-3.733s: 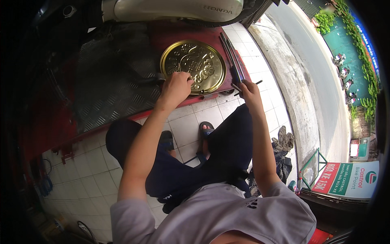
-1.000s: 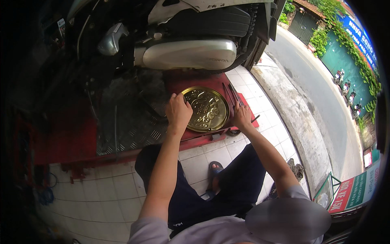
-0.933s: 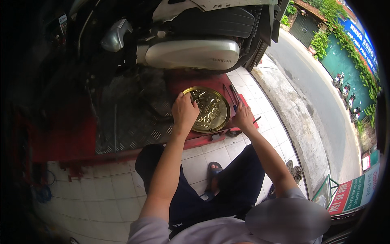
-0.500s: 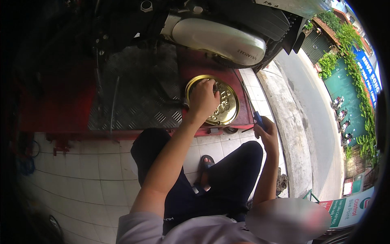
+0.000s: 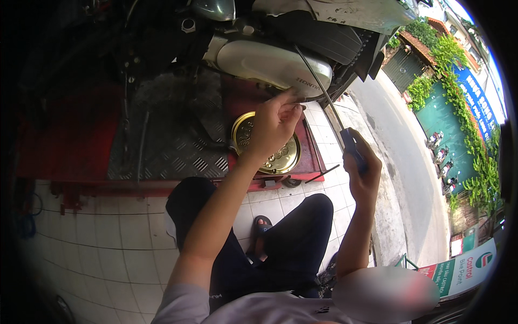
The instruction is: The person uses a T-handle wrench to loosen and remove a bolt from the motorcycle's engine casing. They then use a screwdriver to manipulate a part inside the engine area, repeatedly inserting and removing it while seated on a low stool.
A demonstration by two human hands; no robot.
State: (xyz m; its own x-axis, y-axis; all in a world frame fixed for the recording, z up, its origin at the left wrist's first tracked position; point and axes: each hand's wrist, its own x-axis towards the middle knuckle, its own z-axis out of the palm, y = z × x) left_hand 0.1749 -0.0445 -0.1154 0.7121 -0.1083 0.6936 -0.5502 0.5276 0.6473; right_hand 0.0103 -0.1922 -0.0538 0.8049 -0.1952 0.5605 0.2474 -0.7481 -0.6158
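Observation:
In my right hand (image 5: 365,164) is a long screwdriver (image 5: 349,140) with a blue handle, its thin shaft slanting up and left across the silver cover (image 5: 275,62) of a motorcycle (image 5: 318,35). The tip of the shaft lies in front of the black part above that cover. My left hand (image 5: 276,125) is closed in a pinch just below the cover; a small thing shows by its fingertips, too small to name. Under that hand, a round gold tray (image 5: 293,156) with small metal parts in it lies on the red platform (image 5: 229,168).
A T-handle wrench (image 5: 322,172) rests along the platform's right edge. Patterned metal plate (image 5: 199,162) covers the platform's middle. White floor tiles (image 5: 124,232) lie below, with my knees close to the platform. A street (image 5: 399,129) runs past on the right.
My left hand has risen from the gold tray toward the silver cover. My right hand has lifted the screwdriver, whose shaft now points up at the motorcycle. The view has shifted slightly.

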